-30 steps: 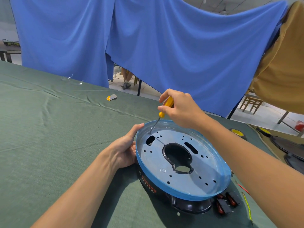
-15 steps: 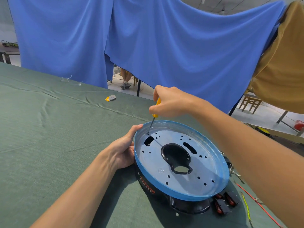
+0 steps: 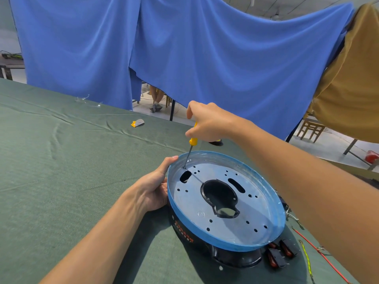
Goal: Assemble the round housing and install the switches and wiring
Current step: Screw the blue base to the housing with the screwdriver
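The round housing (image 3: 215, 232) lies on the green table, a black shell topped by a blue-rimmed metal plate (image 3: 256, 220) with many holes. My left hand (image 3: 155, 189) grips the plate's left rim, thumb over the edge. My right hand (image 3: 207, 124) holds a yellow-handled screwdriver (image 3: 191, 143) nearly upright, its tip in a hole at the plate's far left, beside an oval slot. Two black and red switches (image 3: 282, 253) lie at the housing's near right, with red and yellow-green wires (image 3: 307, 257) trailing right.
A small yellow and grey object (image 3: 137, 123) lies on the green table cloth (image 3: 61, 171) at the far side. Blue curtains (image 3: 205, 58) hang behind the table. A wooden chair (image 3: 310, 129) stands beyond the far right edge.
My right hand has turned over the screwdriver handle and shifted slightly left, hiding most of the handle. The tip stays at the same hole. My left hand keeps its hold on the rim.
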Action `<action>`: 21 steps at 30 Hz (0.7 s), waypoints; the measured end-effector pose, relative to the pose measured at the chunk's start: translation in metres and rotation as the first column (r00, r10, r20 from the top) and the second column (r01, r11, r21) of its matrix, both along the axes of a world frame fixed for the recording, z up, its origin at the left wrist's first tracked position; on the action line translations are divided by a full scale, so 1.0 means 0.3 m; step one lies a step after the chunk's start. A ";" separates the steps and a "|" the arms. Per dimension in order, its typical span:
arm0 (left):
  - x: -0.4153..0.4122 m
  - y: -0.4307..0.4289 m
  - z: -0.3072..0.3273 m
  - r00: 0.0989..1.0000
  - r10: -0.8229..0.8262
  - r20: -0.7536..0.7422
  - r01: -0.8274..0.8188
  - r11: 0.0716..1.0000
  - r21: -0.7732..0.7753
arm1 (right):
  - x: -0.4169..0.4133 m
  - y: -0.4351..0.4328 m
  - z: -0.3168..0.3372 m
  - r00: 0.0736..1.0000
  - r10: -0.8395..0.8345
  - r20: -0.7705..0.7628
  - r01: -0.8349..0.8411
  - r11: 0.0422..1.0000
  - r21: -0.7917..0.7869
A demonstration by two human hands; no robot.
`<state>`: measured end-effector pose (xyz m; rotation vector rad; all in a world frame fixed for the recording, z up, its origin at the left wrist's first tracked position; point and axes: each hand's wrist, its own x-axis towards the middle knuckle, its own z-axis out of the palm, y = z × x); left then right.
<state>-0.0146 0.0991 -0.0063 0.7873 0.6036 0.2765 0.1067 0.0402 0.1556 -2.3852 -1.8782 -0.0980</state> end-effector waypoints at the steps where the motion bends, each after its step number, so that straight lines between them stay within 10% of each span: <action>1: 0.000 0.000 0.000 1.000 0.004 0.000 -0.004 1.000 0.001 | -0.002 0.002 -0.011 0.999 -0.001 0.040 -0.001 0.999 0.051; 5: 0.004 0.000 -0.002 1.000 0.013 0.005 -0.013 1.000 0.005 | -0.008 0.001 -0.038 0.981 -0.082 0.177 0.068 0.994 0.081; 11: 0.004 0.009 -0.007 1.000 -0.012 0.004 0.012 1.000 0.006 | -0.033 -0.011 0.020 0.996 -0.034 -0.083 0.025 0.995 -0.101; 17: 0.002 0.009 -0.009 1.000 -0.006 0.011 0.006 1.000 0.012 | -0.025 0.004 -0.036 0.995 -0.008 0.103 -0.008 0.989 0.147; 21: 0.002 0.005 -0.004 1.000 -0.002 0.001 0.002 0.999 0.034 | -0.008 0.007 -0.033 0.986 -0.102 0.133 0.096 0.994 0.048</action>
